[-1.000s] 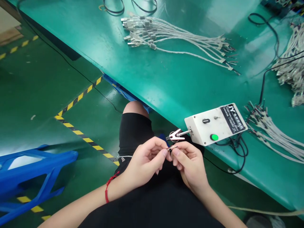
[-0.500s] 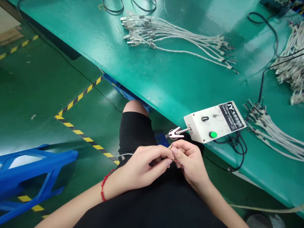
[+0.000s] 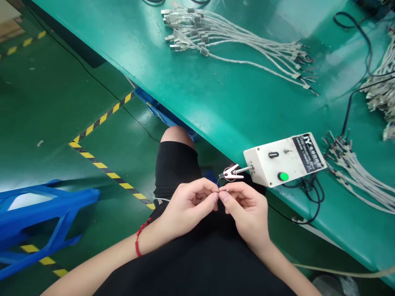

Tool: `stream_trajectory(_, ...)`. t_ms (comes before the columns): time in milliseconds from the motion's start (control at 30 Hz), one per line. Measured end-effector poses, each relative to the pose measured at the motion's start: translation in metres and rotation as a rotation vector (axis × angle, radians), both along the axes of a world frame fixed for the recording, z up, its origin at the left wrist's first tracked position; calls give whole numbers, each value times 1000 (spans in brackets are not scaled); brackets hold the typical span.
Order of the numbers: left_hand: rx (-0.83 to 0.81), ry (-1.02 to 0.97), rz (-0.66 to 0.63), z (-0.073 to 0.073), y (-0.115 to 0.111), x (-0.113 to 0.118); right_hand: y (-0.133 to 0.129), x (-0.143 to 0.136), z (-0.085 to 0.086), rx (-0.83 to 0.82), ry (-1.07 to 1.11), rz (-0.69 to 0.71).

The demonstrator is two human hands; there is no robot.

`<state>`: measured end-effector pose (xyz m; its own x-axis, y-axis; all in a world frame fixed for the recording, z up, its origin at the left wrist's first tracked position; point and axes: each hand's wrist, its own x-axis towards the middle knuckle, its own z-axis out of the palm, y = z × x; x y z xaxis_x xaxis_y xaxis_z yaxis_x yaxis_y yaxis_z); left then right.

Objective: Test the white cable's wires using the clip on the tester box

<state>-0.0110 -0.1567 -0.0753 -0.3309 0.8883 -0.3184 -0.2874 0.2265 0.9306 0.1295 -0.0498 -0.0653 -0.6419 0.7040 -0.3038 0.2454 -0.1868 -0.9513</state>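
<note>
Centrally, some thin wires (image 3: 219, 190), mostly hidden by fingertips, are held in the air over the person's lap, just off the near edge of the bench (image 3: 197, 90). Left hand (image 3: 190, 209): thumb and forefinger pinching the wires, other fingers curled under. Right hand (image 3: 250, 209): thumb and forefinger likewise pinching them, its tips up against those of the left; a short pale end pokes out above the right forefinger. Exact lie of the strands too small to tell. Just above the fingers, a white clip (image 3: 233, 172) on a metal shaft, which runs into the end face of a pale box (image 3: 262, 166) at the bench edge; box top bears a black knob (image 3: 273, 155), a small toggle switch (image 3: 287, 151), a green button (image 3: 283, 176) and a dark label (image 3: 308, 152). Right of the box, a bundle of pale cables (image 3: 367, 176), bare wire ends toward the box. Farther up the bench, a clear-jacketed cable bundle (image 3: 247, 39), metal plugs at left, stripped ends at right. Red bracelet (image 3: 137, 242) on the left wrist. Outermost, low at left, a blue plastic frame (image 3: 64, 201) beside yellow-and-black tape (image 3: 103, 119) on the green floor (image 3: 40, 102).
</note>
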Motion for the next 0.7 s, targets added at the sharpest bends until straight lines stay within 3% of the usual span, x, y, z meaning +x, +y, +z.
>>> stream_trajectory(400,9,-170,260,-13,1,4,1,-11,-8,-81,-28,-15)
stream_trajectory(700,-45,-281,333,-25,10,4,5,-6,-44,-193,76,-118)
